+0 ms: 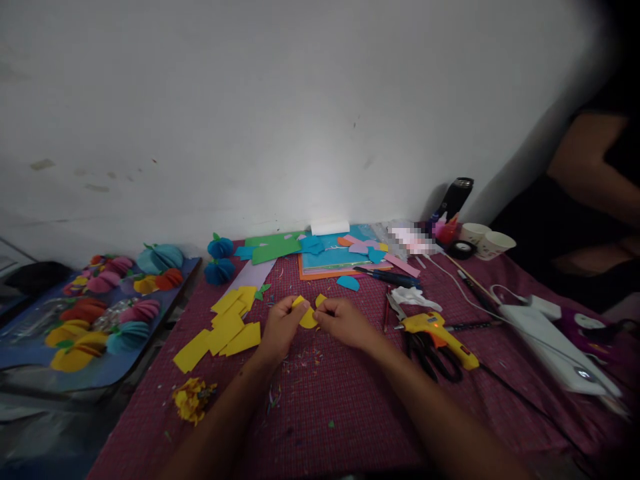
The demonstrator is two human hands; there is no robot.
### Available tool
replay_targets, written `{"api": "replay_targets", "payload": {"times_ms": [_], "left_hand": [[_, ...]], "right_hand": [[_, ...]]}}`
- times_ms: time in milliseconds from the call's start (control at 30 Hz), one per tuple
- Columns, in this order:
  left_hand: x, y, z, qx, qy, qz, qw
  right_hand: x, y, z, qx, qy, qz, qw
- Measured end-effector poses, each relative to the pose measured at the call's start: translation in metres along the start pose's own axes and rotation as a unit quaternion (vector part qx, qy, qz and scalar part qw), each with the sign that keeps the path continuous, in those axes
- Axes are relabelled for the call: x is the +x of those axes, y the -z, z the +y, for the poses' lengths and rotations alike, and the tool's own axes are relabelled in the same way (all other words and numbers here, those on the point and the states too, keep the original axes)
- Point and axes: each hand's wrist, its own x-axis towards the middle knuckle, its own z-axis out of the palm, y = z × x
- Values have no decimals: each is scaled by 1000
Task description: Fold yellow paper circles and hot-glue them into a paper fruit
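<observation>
The counter (320,413), spread with a dark red checked cloth, fills the near and middle ground and runs to a white wall at the far side. On a lower surface at the far left sits a blue tray (30,353) loaded with finished paper fans in pink, orange, yellow and teal. At the right edge another person's arm (590,173) shows, apart from the work. A white power strip (545,340) lies near right, its cable trailing toward two paper cups (487,241) at the far right. A stack of coloured paper sheets (330,257) rests against the wall, with two blue paper balls (220,260) to its left. Left of the hands lies a loose heap of yellow paper rectangles (225,330). A yellow glue gun (440,337) lies right of the hands, over black scissors (433,357). A crumpled yellow paper flower (193,399) sits near left.

At the centre, the left hand (281,327) and right hand (344,321) meet over a small yellow paper piece (307,315), held just above the cloth. Each grip is closed to a thumb-and-finger pinch on an opposite edge of it. To fold it well, I judge the edges should be matched before the crease is pressed, with the pinches kept close to the fold line.
</observation>
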Motion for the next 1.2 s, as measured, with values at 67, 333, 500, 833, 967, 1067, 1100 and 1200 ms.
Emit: {"api": "replay_targets", "payload": {"times_ms": [67, 333, 500, 833, 967, 1067, 1100, 1200], "left_hand": [[1, 0, -1, -4, 2, 9, 1000], [2, 1, -2, -13, -10, -1, 1000], [1, 2, -2, 11, -8, -17, 1000], [-3, 0, 4, 42, -13, -36, 998], [-2, 0, 2, 30, -15, -35, 999], [0, 1, 0, 13, -27, -30, 999], [0, 1, -1, 7, -29, -26, 999], [1, 3, -2, 10, -35, -16, 999]], "right_hand": [[0, 1, 0, -3, -3, -1, 1000], [-1, 0, 0, -17, 13, 12, 1000], [-1, -2, 1, -2, 31, 7, 999], [-1, -5, 3, 24, 21, 21, 999], [-1, -3, 0, 23, 35, 35, 999], [-1, -2, -2, 15, 32, 37, 999], [-1, -2, -2, 13, 29, 36, 999], [-1, -2, -2, 10, 21, 32, 999]]}}
